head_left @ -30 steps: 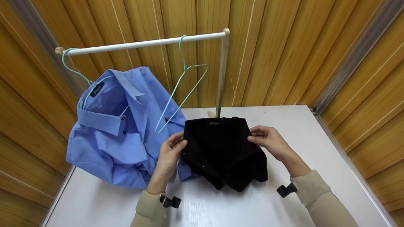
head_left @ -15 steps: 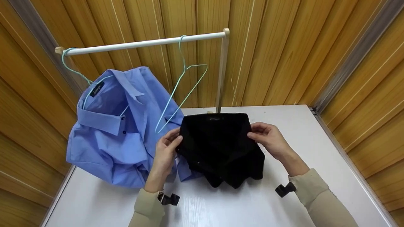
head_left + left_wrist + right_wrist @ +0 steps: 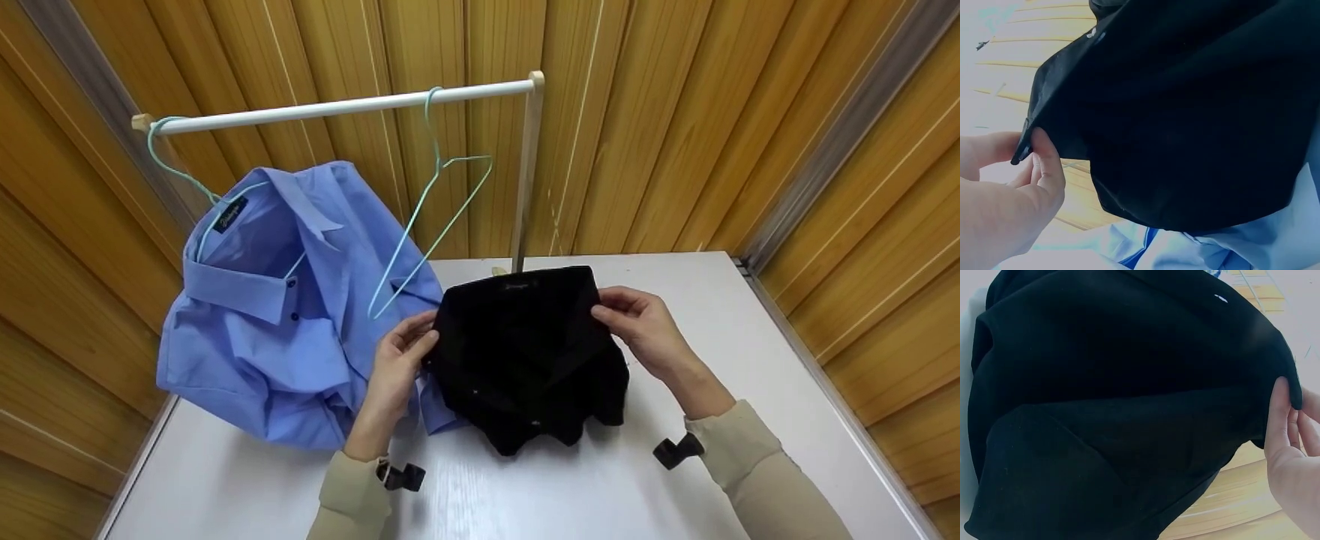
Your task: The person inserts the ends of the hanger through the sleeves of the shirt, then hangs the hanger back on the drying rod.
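A black garment hangs between my two hands above the table, its upper edge stretched sideways. A small dark label lies inside that edge, and a few light spots dot its front. My left hand pinches the left side of the edge between thumb and fingers, also plain in the left wrist view. At the opposite side my right hand pinches the edge the same way. Behind the garment, a bare light-green wire hanger hangs from the rack. Folds hide the garment's exact kind.
A blue shirt on another green hanger fills the left side, its lower part close to my left hand. The white rack bar runs across the back, with a wooden post on the right. Wood-patterned panels surround the white table.
The black garment first rose slightly and spread wider, then tilted, its right corner now higher than its left. My left hand has shifted slightly; both hands keep their grip.
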`<control>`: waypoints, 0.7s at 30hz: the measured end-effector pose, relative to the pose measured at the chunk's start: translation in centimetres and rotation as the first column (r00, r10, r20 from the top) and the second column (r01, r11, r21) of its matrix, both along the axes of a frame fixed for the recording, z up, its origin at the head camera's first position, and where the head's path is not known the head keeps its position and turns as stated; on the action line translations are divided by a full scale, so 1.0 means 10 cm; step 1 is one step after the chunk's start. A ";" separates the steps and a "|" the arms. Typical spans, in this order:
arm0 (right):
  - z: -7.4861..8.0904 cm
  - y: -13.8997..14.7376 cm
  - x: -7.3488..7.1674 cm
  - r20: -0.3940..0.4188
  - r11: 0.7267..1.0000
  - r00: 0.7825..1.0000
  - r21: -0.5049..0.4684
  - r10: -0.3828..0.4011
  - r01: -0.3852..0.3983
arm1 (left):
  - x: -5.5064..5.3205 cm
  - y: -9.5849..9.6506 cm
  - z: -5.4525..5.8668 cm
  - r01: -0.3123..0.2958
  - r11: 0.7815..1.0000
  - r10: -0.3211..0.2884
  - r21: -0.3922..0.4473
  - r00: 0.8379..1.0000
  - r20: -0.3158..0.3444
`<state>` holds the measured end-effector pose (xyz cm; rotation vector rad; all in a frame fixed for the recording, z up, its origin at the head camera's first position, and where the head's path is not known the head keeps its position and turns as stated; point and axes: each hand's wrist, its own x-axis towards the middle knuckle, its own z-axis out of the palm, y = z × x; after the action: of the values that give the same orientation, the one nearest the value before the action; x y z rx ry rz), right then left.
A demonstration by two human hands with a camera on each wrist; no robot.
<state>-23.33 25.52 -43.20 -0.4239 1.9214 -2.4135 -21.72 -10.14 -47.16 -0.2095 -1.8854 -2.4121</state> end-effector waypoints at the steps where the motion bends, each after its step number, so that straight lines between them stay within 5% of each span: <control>1: 0.00 -0.01 0.00 0.004 1.000 1.000 -0.005 -0.004 0.004 | 0.00 0.00 -0.01 -0.002 1.000 0.002 -0.014 1.000 -0.008; 8: 0.02 -0.03 0.01 0.010 0.999 0.999 -0.007 -0.044 0.045 | 0.00 -0.02 -0.05 -0.024 0.997 0.021 -0.068 0.999 -0.050; 13: 0.02 -0.04 0.01 0.011 0.996 0.996 0.019 -0.084 0.083 | 0.00 -0.05 -0.04 -0.105 0.992 0.098 -0.076 0.991 -0.088; 17: 0.01 -0.04 0.00 0.027 0.995 0.994 0.026 -0.102 0.101 | 0.02 -0.07 -0.01 -0.206 0.976 0.195 -0.074 0.972 -0.132; 21: 0.00 -0.03 -0.01 0.028 0.993 0.993 0.027 -0.113 0.112 | 0.06 -0.10 0.03 -0.315 0.947 0.298 -0.062 0.934 -0.196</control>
<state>-23.39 25.19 -43.16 -0.2843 2.0141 -2.4436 -21.08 -11.11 -46.85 -0.1265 -1.7960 -2.0308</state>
